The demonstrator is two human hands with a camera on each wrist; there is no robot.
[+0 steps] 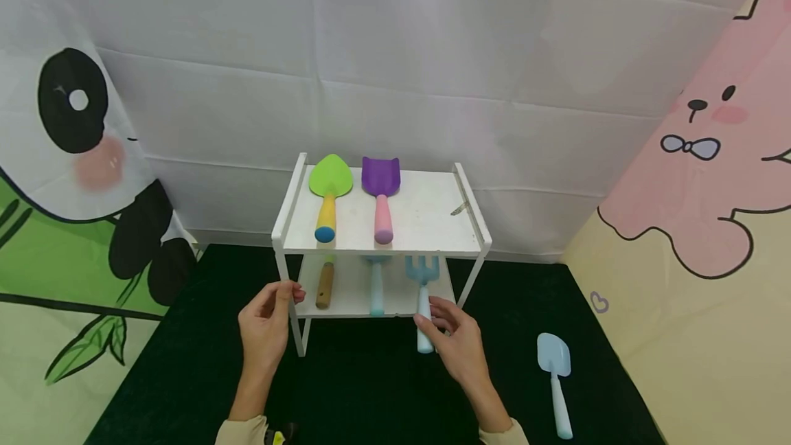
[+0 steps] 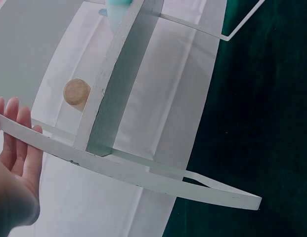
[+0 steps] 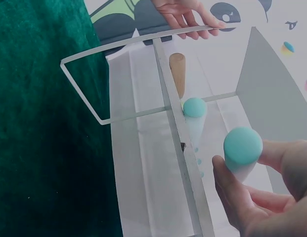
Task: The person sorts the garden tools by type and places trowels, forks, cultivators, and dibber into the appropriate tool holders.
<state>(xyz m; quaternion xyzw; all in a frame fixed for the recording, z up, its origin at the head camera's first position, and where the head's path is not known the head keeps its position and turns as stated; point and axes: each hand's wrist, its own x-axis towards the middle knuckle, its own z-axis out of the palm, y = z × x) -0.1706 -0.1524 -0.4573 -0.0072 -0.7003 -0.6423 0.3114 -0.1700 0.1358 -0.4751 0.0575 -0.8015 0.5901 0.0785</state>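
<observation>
My right hand (image 1: pixel 454 338) pinches the pale blue handle of a toy garden fork (image 1: pixel 423 273) between thumb and fingers. Its tines point away from me, over the lower shelf of a white two-tier rack (image 1: pixel 377 253); the handle's turquoise end (image 3: pixel 242 144) faces the right wrist camera. My left hand (image 1: pixel 267 325) holds the rack's front left leg (image 2: pixel 49 144), fingers behind it. On the lower shelf lie a tool with a wooden handle (image 1: pixel 325 285) and a light blue tool (image 1: pixel 377 287), their heads partly hidden under the upper shelf.
On the upper shelf lie a green trowel with a yellow handle (image 1: pixel 331 184) and a purple shovel with a pink handle (image 1: pixel 382 191). A light blue shovel (image 1: pixel 554 369) lies on the dark green cloth (image 1: pixel 371 397) at right. White fabric (image 1: pixel 395 88) hangs behind the rack.
</observation>
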